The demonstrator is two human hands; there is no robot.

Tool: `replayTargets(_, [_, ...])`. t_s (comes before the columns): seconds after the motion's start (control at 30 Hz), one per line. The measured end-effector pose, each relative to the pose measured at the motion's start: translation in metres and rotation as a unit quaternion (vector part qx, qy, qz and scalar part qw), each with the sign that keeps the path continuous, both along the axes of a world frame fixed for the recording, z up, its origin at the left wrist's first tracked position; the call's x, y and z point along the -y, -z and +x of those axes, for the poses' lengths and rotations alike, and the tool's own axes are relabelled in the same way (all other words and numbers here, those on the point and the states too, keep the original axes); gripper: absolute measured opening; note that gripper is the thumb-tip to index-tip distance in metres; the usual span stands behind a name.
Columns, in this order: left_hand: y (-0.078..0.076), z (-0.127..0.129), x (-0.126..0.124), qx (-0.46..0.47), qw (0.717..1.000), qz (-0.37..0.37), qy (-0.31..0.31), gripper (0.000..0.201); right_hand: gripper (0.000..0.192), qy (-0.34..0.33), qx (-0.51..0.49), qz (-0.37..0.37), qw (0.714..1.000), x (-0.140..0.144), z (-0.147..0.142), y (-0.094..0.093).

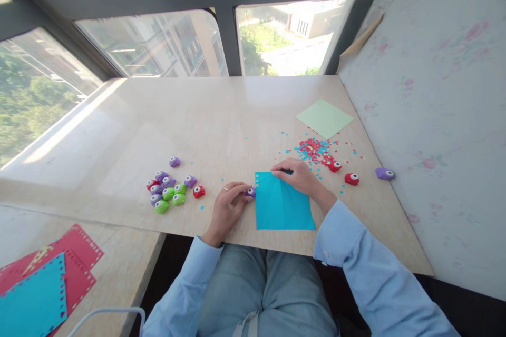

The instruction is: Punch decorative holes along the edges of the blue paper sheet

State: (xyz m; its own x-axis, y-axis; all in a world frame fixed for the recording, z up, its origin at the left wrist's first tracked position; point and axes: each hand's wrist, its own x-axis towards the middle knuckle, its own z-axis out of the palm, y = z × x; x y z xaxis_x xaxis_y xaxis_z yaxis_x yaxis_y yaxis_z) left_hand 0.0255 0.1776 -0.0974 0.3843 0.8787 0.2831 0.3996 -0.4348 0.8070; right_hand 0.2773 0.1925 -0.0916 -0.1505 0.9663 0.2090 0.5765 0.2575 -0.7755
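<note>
– blue square paper sheet [282, 205] lies flat before you, by the near edge of the pale marbled table [197, 116]; why is your left hand [230, 204] beside it?
– you pinch a small purple plastic craft punch [250, 192] between thumb and fingers at the sheet's left edge, nearer you than the small holes, perhaps to guide it squarely.
– and your right hand [297, 175]?
– your thumb and fingers close narrowly on the far edge, likely to stop the paper slipping.
– those red, purple and green plastic punches [168, 193] left of you?
– grouped apart, probably for easy reach.
</note>
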Motion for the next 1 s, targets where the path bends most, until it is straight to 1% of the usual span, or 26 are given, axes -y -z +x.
replayTargets(0.1, [-0.0009, -0.0003, 0.0004, -0.004, 1.0, 0.0, -0.009, 0.017, 0.015, -0.007, -0.005, -0.011, 1.0, 0.0012, 0.0022, -0.0012])
replayTargets(0.3, [-0.0006, -0.0009, 0.0008, 0.002, 1.0, 0.002, -0.004, 0.018, 0.016, -0.016, 0.004, -0.015, 1.0, 0.0007, 0.0026, -0.0023])
replayTargets(0.67, [-0.0022, 0.0014, 0.001, -0.016, 1.0, 0.011, 0.005, 0.018, 0.015, -0.02, 0.002, -0.012, 1.0, -0.0004, 0.0041, -0.0008])
replayTargets(0.83, [-0.0006, 0.0023, 0.0004, -0.027, 0.999, 0.028, 0.006, 0.018, 0.015, -0.006, 0.023, 0.0, 1.0, 0.0001, 0.0, -0.0026])
replayTargets(1.0, [-0.0014, 0.0028, 0.0009, -0.037, 0.998, 0.041, 0.005, 0.02, 0.015, 0.007, 0.033, -0.007, 0.999, 0.0008, -0.0017, -0.0028])
